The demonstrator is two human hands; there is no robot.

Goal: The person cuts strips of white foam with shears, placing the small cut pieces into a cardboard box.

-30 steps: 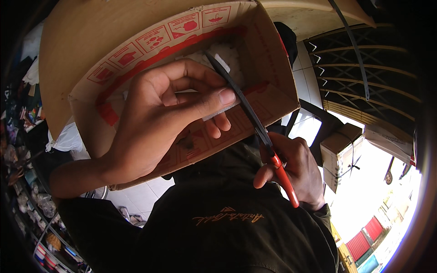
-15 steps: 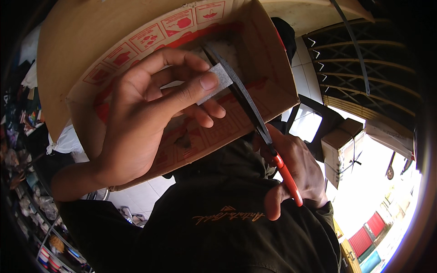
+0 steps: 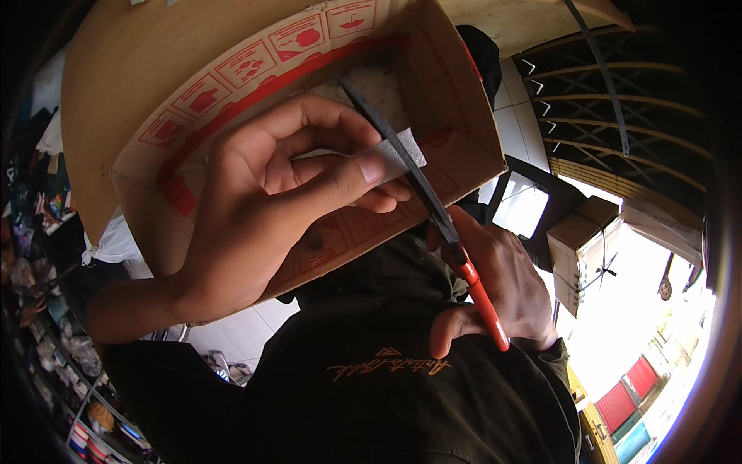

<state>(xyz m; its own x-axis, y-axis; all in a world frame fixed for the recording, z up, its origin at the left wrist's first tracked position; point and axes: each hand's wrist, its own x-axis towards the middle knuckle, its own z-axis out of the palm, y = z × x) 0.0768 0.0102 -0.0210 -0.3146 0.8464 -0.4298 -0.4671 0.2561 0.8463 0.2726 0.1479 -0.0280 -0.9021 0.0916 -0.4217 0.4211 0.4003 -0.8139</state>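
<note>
My left hand [image 3: 270,193] pinches a small grey strip [image 3: 412,147] between thumb and fingers; the strip's material is unclear, and its near end is hidden under the thumb. Dark-bladed scissors with red handles [image 3: 485,305] are held in my right hand [image 3: 502,271]. Their blades lie across the strip, close together, with a short end of it sticking out on the far side. Both hands are over or beside an open cardboard box [image 3: 309,271] with red printing, whose inside is partly covered by my left hand.
A tied carton [image 3: 568,247] stands at the right near a bright opening. Behind it is a dark folding gate [image 3: 618,100]. Cluttered shelves [image 3: 62,325] run along the left, with a white plastic bag [image 3: 116,240] beside the box.
My left hand has moved right, carrying the grey strip further across the scissors, so that its end now sticks out past the blades. The blades have drawn closer together.
</note>
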